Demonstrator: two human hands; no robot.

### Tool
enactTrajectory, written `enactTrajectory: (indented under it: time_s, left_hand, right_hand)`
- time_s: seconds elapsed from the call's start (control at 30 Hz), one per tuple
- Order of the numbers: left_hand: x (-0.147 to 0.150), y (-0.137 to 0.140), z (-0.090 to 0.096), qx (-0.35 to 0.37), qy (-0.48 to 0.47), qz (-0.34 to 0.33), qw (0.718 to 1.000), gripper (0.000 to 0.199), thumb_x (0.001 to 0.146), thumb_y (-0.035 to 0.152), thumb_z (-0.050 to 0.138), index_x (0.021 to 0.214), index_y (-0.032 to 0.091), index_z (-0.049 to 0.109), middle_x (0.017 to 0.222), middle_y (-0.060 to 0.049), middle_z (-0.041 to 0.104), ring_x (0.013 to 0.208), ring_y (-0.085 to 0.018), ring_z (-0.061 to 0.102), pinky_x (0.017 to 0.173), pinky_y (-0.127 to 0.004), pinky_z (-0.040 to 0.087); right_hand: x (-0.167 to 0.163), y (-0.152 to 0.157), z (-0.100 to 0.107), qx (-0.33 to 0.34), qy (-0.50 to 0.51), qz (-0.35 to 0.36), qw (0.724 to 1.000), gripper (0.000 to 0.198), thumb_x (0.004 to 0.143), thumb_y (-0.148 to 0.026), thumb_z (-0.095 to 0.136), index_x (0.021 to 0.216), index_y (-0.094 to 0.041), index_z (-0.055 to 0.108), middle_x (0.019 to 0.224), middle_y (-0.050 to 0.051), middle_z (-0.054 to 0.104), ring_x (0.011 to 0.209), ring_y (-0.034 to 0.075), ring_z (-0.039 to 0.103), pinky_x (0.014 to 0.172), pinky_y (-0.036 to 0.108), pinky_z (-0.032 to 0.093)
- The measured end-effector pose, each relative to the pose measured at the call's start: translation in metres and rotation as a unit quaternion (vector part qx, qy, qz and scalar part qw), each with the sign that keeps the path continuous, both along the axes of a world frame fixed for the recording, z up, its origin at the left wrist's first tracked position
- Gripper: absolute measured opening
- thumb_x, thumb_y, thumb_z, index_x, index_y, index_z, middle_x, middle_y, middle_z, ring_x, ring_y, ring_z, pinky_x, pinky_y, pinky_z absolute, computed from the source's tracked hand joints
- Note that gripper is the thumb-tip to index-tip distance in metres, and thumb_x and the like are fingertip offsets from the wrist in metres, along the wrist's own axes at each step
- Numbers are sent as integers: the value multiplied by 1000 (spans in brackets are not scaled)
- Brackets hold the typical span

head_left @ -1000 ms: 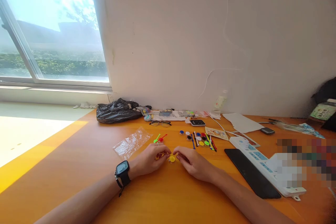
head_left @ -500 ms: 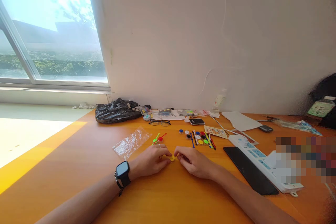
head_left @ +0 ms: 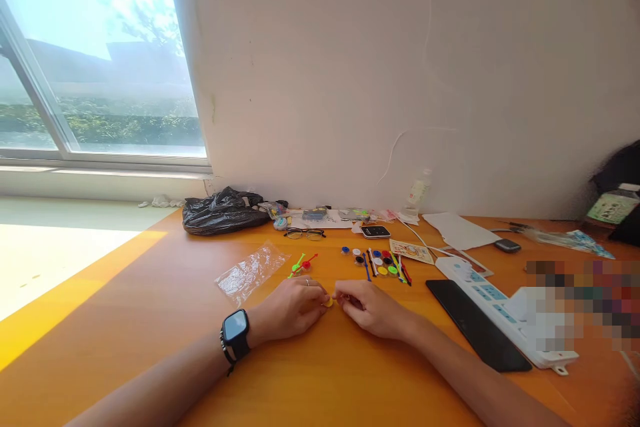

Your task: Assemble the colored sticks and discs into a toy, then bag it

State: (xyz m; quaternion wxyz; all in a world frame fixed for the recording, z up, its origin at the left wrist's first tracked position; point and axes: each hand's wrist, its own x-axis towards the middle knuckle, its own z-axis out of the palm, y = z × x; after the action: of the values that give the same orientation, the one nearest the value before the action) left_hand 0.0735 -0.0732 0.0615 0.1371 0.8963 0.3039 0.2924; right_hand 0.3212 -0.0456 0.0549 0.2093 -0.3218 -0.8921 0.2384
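Observation:
My left hand (head_left: pixel 290 307), wearing a ring and with a watch (head_left: pixel 235 325) at its wrist, pinches a small round yellow plastic piece (head_left: pixel 329 303) just above or on the table. Most of that piece is hidden by the fingertips. Close beside it on the right, my right hand (head_left: pixel 370 307) has thumb and fingers drawn together; whatever lies between them is hidden. Beyond my left hand are a green piece (head_left: pixel 296 267) and a red piece (head_left: pixel 307 265) with thin pointers. Several coloured discs (head_left: pixel 383 271) and sticks (head_left: pixel 367 268) lie beyond my right hand.
A clear plastic bag (head_left: pixel 250 271) lies at left, a black bag (head_left: pixel 223 211) behind it. Glasses (head_left: pixel 305 234), a small white-edged device (head_left: pixel 375 232) and a card (head_left: pixel 411 251) are farther back. At right are a phone-like black slab (head_left: pixel 475 323) and a power strip (head_left: pixel 500 303).
My left fingertips have shifted slightly right and cover more of the yellow piece. My right hand is nearly unmoved.

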Motion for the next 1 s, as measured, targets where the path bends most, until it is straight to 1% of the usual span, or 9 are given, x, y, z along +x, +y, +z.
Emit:
enactTrajectory:
  time_s: [0.1, 0.17, 0.33, 0.43, 0.53, 0.73, 0.8, 0.9, 1.0]
  left_hand:
    - [2, 0, -3, -3, -1, -6, 1000, 22, 102, 29, 54, 95, 22, 74, 88, -4, 74, 86, -19, 69, 111, -46, 46]
    - [3, 0, -4, 2, -1, -11, 1000, 23, 102, 28, 53, 95, 22, 74, 89, -5, 75, 87, -19, 70, 113, -48, 44]
    - [5, 1, -6, 17, 1, -15, 1000, 20, 101, 25, 54, 91, 21, 72, 91, -5, 75, 88, -20, 70, 110, -46, 46]
    - [4, 2, -9, 29, 3, -15, 999, 16, 99, 23, 57, 92, 21, 71, 92, -5, 74, 88, -20, 70, 110, -46, 46]
    - [4, 3, -14, 46, 7, -18, 999, 14, 98, 22, 57, 93, 22, 70, 93, -4, 74, 88, -20, 70, 108, -46, 47]
    - [5, 6, -21, 53, 35, 3, 998, 6, 93, 20, 59, 90, 23, 63, 94, -3, 71, 86, -20, 67, 88, -38, 51]
    - [6, 5, -22, 54, 37, 12, 998, 5, 92, 19, 59, 90, 23, 60, 94, -3, 70, 86, -20, 65, 85, -37, 50]
    - [8, 3, -23, 61, 35, 26, 997, 6, 89, 18, 59, 91, 23, 57, 95, -5, 68, 87, -21, 64, 83, -37, 49]
    - [9, 0, -22, 70, 33, 34, 996, 8, 89, 18, 60, 91, 23, 54, 97, -6, 67, 89, -22, 62, 88, -39, 49]
  right_hand:
    - [0, 0, 0, 1, 1, 3, 1000, 16, 91, -9, 50, 79, -20, 53, 76, -2, 57, 70, 14, 51, 64, 24, 35]
    - [0, -1, 0, 5, -1, 3, 1000, 16, 91, -9, 51, 78, -20, 53, 76, -2, 58, 70, 14, 51, 64, 24, 35]
    - [0, -1, -1, 12, -3, -5, 1000, 15, 92, -11, 51, 85, -20, 60, 80, -1, 62, 70, 14, 53, 64, 24, 36]
    - [1, 0, -2, 20, -1, -3, 1000, 14, 93, -12, 53, 93, -21, 64, 87, 1, 65, 73, 15, 55, 66, 24, 39]
    - [2, 1, -2, 20, -7, -2, 1000, 12, 93, -14, 55, 95, -20, 65, 89, 2, 66, 74, 15, 56, 67, 25, 40]
    - [2, 0, 0, 13, -12, -6, 1000, 10, 95, -18, 56, 94, -20, 66, 88, 2, 65, 76, 16, 56, 68, 26, 41]
    - [1, 0, 1, 0, -8, -13, 1000, 10, 97, -22, 57, 97, -20, 67, 90, 2, 66, 76, 16, 57, 68, 26, 42]
    - [1, 3, 2, -17, 7, -46, 999, 16, 100, -31, 57, 99, -20, 68, 91, 3, 67, 76, 17, 57, 69, 28, 42]
    - [3, 10, 5, -24, 38, -88, 995, 31, 105, -41, 49, 96, -19, 69, 87, 3, 66, 77, 18, 56, 69, 29, 41]
